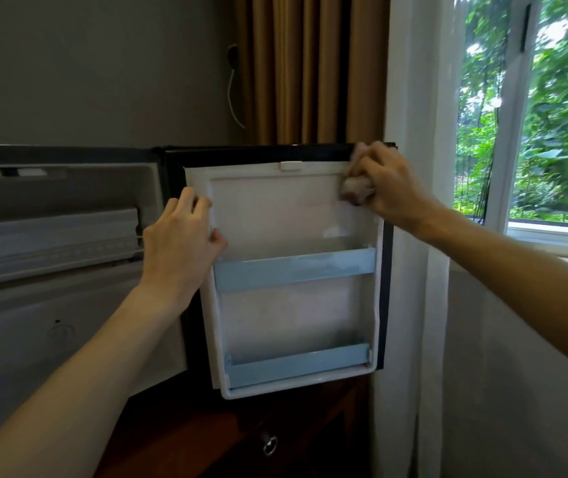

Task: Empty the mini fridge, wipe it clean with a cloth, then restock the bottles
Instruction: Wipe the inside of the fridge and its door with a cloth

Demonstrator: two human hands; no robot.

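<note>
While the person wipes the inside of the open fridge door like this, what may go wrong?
1. The right hand presses the cloth at the door's top corner; hard pushing might swing the door, though the left hand steadies its hinge-side edge.
2. Left fingers near the hinge gap might get pinched.
3. Wiping downward might knock the upper shelf rail loose.
</note>
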